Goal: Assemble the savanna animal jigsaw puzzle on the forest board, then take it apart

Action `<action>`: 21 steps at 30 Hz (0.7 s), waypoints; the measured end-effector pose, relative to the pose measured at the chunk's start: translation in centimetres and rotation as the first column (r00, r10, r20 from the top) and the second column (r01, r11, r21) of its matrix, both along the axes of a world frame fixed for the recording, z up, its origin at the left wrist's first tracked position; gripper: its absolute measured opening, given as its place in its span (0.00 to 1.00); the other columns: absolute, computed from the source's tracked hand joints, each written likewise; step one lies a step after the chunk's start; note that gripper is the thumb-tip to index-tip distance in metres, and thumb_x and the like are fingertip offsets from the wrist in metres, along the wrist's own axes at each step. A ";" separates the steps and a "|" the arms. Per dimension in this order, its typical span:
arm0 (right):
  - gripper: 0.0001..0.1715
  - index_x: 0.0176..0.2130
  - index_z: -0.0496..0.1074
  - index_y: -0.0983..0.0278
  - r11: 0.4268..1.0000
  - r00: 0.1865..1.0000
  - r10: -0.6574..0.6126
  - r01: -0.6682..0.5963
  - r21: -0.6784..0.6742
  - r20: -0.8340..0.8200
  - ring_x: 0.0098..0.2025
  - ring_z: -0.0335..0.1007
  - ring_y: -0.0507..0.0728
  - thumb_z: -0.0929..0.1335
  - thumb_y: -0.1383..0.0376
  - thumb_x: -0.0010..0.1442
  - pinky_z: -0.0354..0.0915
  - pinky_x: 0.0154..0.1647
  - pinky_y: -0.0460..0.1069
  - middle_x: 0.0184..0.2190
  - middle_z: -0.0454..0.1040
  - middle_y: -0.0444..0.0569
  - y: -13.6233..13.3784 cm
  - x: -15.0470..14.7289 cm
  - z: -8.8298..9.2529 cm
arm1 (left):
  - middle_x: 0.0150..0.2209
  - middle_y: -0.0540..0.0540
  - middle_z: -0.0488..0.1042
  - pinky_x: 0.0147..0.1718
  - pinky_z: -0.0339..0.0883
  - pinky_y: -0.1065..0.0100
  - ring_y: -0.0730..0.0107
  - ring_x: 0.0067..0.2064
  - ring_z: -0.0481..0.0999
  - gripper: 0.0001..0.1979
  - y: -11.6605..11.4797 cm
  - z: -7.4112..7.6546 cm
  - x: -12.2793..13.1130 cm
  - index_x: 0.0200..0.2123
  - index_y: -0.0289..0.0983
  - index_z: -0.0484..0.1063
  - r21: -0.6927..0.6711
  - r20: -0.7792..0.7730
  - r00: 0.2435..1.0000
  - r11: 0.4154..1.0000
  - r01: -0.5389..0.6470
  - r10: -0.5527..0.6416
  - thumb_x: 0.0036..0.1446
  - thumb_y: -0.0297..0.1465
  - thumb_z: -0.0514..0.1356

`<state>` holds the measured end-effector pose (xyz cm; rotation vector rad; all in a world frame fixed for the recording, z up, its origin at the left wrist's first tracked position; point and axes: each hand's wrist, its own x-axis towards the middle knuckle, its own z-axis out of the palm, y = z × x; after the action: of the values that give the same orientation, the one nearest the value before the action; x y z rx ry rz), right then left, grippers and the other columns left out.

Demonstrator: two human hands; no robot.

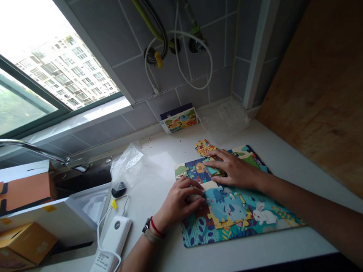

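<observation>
A colourful jigsaw board with a white rabbit and leaves lies on the counter. Joined puzzle pieces with blue elephants lie on its middle. My left hand, wearing a watch and a red cord, rests at the board's left edge. Its fingers curl toward the thumb, and what lies between them is mostly hidden. My right hand lies over the board's upper part with fingers apart, touching loose pieces partly covered by it. Just beyond its fingertips is a small pile of orange and yellow puzzle pieces.
A picture card leans against the tiled wall, near crumpled clear plastic. More clear plastic lies by the sink. On the left are a white power bank with a cable, boxes and a faucet.
</observation>
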<state>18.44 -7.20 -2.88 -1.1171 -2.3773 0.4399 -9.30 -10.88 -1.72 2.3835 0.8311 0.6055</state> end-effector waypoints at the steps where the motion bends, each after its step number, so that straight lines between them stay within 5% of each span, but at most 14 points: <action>1: 0.27 0.59 0.77 0.57 1.000 1.000 -0.005 0.005 0.010 -0.006 0.65 0.68 0.68 0.75 0.64 0.61 0.68 0.65 0.65 0.62 0.71 0.58 -0.1 -0.1 0.0 | 0.48 0.40 0.81 0.56 0.70 0.51 0.58 0.51 0.78 0.11 0.0 0.0 0.0 0.44 0.39 0.81 0.000 -0.016 1.000 1.000 0.014 -0.014 0.68 0.40 0.64; 7: 0.26 0.58 0.77 0.61 0.999 1.000 -0.026 0.026 0.031 -0.002 0.63 0.69 0.67 0.73 0.67 0.61 0.69 0.64 0.64 0.59 0.73 0.58 0.1 -0.1 0.2 | 0.52 0.41 0.80 0.55 0.70 0.53 0.56 0.53 0.77 0.12 -0.1 0.1 -0.1 0.42 0.42 0.82 -0.020 -0.033 0.999 0.999 0.043 -0.043 0.63 0.44 0.69; 21: 0.29 0.58 0.77 0.59 0.999 1.000 -0.022 0.022 -0.027 0.009 0.59 0.71 0.65 0.72 0.71 0.57 0.70 0.62 0.61 0.54 0.74 0.55 0.9 1.3 0.8 | 0.54 0.44 0.79 0.55 0.72 0.56 0.59 0.54 0.74 0.05 -1.2 -1.1 0.7 0.44 0.42 0.81 0.044 -0.017 1.000 0.999 0.005 -0.005 0.69 0.34 0.65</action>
<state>19.76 -6.29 -2.11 -1.1581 -2.3708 0.4623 -8.57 -12.09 -2.83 2.4333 0.8268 0.6084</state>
